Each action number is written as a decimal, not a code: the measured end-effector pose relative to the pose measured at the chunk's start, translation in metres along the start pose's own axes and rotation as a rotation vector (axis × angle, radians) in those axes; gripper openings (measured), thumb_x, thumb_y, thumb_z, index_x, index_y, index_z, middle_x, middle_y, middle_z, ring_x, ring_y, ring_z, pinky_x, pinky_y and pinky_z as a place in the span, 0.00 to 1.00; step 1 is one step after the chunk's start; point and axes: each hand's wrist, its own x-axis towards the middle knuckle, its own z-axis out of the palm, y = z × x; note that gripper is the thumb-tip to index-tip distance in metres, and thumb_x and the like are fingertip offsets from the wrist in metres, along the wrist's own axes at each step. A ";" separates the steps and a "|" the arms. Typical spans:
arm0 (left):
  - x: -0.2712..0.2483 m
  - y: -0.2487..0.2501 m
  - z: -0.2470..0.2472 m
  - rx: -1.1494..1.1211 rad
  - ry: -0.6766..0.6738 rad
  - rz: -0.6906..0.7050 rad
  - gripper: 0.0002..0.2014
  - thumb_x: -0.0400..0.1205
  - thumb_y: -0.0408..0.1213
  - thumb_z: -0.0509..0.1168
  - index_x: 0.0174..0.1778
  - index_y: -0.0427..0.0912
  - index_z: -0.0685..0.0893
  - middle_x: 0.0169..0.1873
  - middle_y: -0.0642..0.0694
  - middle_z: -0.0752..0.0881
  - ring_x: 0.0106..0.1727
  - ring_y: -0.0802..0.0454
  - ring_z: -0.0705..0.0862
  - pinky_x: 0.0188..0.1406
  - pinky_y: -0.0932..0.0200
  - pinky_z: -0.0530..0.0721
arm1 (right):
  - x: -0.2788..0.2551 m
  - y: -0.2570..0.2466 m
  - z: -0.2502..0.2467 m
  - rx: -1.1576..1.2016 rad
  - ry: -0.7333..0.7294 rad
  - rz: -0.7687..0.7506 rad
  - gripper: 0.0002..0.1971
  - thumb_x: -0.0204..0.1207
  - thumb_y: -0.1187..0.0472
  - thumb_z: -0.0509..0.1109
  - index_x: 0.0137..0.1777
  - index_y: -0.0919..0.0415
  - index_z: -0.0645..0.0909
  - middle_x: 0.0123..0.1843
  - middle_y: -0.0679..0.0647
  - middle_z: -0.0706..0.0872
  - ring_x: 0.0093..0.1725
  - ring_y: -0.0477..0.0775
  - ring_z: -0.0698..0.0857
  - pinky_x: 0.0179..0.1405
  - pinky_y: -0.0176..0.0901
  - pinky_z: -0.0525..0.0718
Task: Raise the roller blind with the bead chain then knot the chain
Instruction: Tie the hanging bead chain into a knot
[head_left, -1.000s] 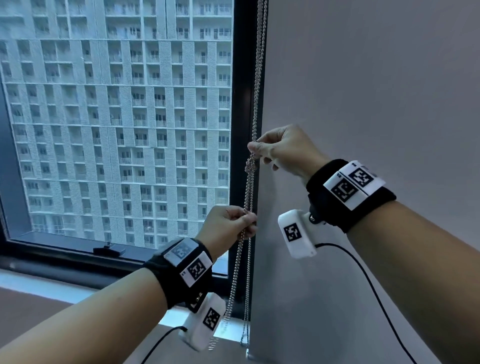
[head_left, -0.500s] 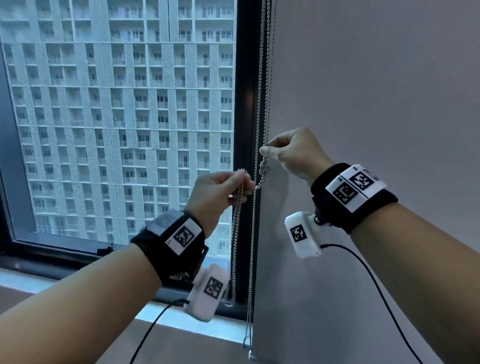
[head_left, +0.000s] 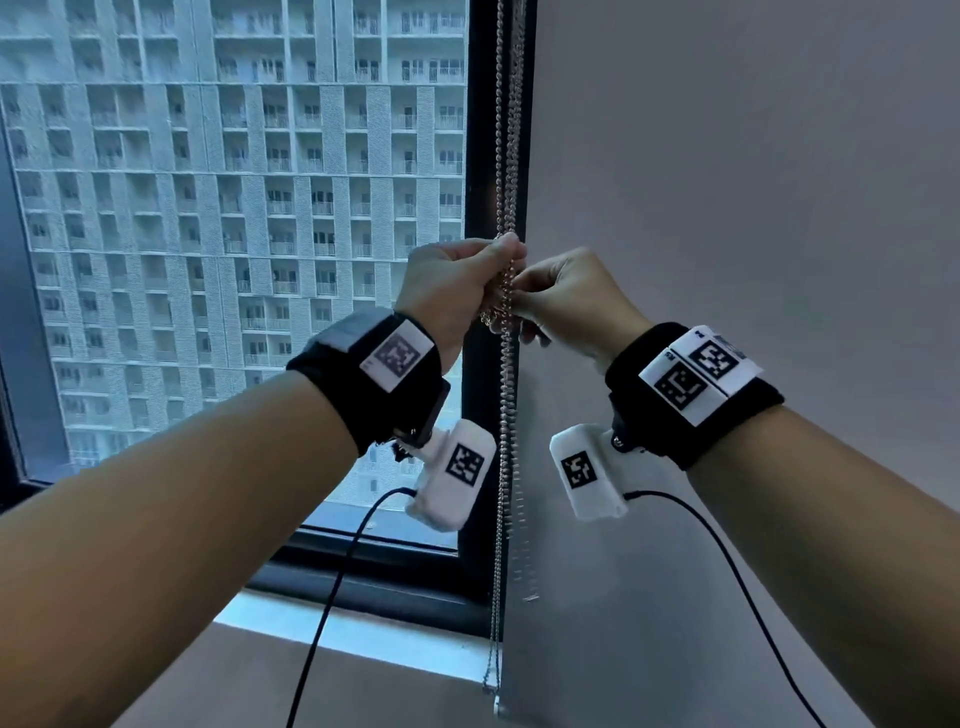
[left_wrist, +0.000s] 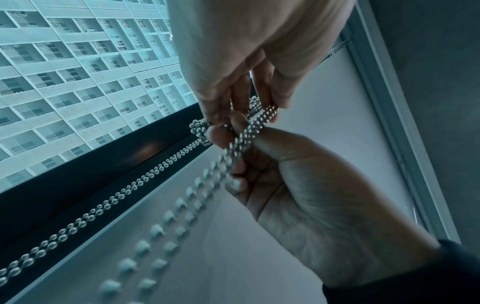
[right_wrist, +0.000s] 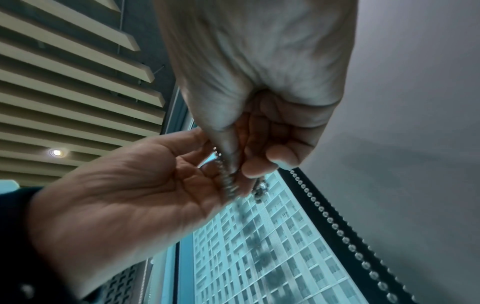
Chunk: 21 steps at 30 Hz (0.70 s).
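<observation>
A metal bead chain (head_left: 505, 415) hangs in doubled strands down the dark window frame (head_left: 480, 156). My left hand (head_left: 498, 262) and right hand (head_left: 522, 296) meet on it at chest height, and both pinch it. A small bunched loop of chain (head_left: 492, 314) sits between the two hands. In the left wrist view my left hand (left_wrist: 233, 115) pinches the looped chain (left_wrist: 200, 129) against the right hand's fingers (left_wrist: 233, 148). From the right wrist, the chain (right_wrist: 228, 185) runs between my right hand's fingertips (right_wrist: 233, 164) and the left palm (right_wrist: 155, 185). No blind covers the pane.
A grey flat panel (head_left: 727, 208) fills the right side, its lower edge near the sill (head_left: 363, 639). The glass (head_left: 234, 234) shows a tall building outside. Black cables (head_left: 332, 597) hang from both wrist cameras. Slatted ceiling panels (right_wrist: 64, 82) are overhead.
My left hand has climbed up the chain from well below to meet the right hand. The right hand stayed pinched at about the same spot, and the chain loop is now bunched between both hands.
</observation>
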 end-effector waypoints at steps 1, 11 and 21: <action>0.001 -0.001 0.001 0.008 0.001 0.000 0.08 0.79 0.36 0.69 0.39 0.35 0.88 0.38 0.35 0.87 0.35 0.42 0.82 0.27 0.57 0.81 | 0.000 0.000 0.001 0.017 -0.009 0.006 0.07 0.77 0.71 0.70 0.42 0.75 0.88 0.35 0.65 0.90 0.18 0.45 0.79 0.17 0.35 0.72; 0.003 -0.004 -0.006 0.075 0.048 -0.015 0.09 0.78 0.37 0.70 0.42 0.33 0.88 0.38 0.36 0.89 0.34 0.40 0.86 0.36 0.50 0.84 | -0.006 -0.003 -0.003 0.197 -0.046 0.163 0.07 0.75 0.60 0.72 0.41 0.65 0.86 0.24 0.54 0.88 0.33 0.58 0.77 0.28 0.41 0.66; -0.001 -0.002 -0.010 0.245 0.014 -0.035 0.17 0.75 0.17 0.56 0.43 0.39 0.88 0.44 0.39 0.92 0.38 0.35 0.89 0.30 0.51 0.83 | 0.007 0.006 -0.008 -0.178 0.150 0.022 0.03 0.69 0.62 0.80 0.37 0.61 0.91 0.26 0.47 0.83 0.25 0.42 0.77 0.29 0.35 0.74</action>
